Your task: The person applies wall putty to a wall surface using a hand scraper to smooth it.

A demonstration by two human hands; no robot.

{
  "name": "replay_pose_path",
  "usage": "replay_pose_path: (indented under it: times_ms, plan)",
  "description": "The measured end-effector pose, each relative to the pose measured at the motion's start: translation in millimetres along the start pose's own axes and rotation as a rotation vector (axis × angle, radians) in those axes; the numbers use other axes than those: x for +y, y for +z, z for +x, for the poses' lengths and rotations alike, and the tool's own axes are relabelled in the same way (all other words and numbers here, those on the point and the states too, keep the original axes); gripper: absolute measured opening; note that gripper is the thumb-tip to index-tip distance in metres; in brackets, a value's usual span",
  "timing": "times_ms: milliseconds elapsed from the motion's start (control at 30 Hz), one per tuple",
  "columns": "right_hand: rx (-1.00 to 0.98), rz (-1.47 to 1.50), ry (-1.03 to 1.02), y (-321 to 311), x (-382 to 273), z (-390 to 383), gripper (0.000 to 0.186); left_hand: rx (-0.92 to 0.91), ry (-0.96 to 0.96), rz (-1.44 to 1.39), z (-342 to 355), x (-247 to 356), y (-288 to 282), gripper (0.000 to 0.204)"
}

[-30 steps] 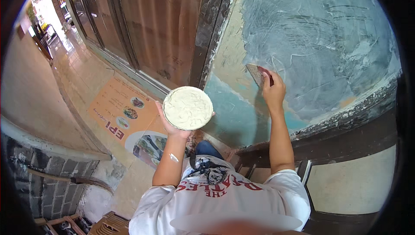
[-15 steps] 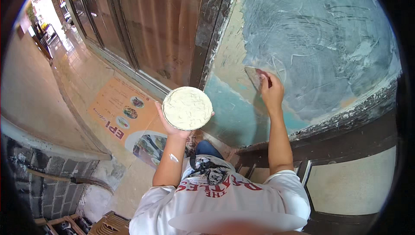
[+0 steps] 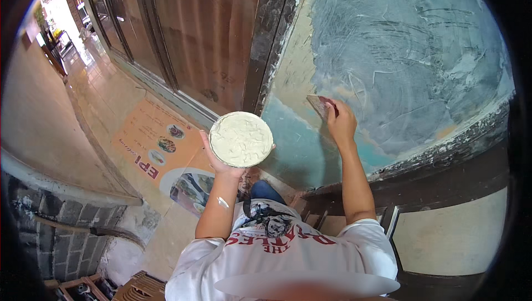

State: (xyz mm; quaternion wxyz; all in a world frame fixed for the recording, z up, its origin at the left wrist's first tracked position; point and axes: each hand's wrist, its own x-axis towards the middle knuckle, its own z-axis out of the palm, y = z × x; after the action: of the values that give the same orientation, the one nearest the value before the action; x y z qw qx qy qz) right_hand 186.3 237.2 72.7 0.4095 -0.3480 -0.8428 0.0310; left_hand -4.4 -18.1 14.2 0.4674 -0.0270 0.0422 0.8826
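Note:
My left hand supports a round container of pale cream paste from below, fingers curled round its side; a white smear is on that forearm. My right hand grips a scraper with a flat blade and dark red handle. The blade lies against the wall, where grey, streaky coating borders patches of beige and teal. The scraper sits on the beige part near that ragged border, up and right of the container.
Dark-framed glass doors stand left of the wall. An orange printed sheet lies on the tiled floor. A grey block wall and slatted wooden items occupy the lower left. Dark trim runs below the coated wall. A bright passage opens at upper left.
My right hand and the scraper have shifted down and leftward along the wall. My left hand and the container are almost unmoved.

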Motion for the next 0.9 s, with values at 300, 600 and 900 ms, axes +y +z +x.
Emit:
replay_pose_path:
  times_ms: [300,600,900]
  plan:
    - [0.070,0.141,0.057,-15.3,-0.7,22.0,0.019,-0.180,-0.078,-0.176,-2.5,3.8,-6.8,0.090]
    - [0.087,0.023,-0.039,-6.8,2.4,20.4,0.019,-0.047,0.024,0.024,-0.1,4.9,-11.7,0.089]
    - [-0.033,0.509,0.084,-80.5,-67.9,33.5,0.012,-0.080,0.000,0.011,-4.0,0.1,22.0,0.089]
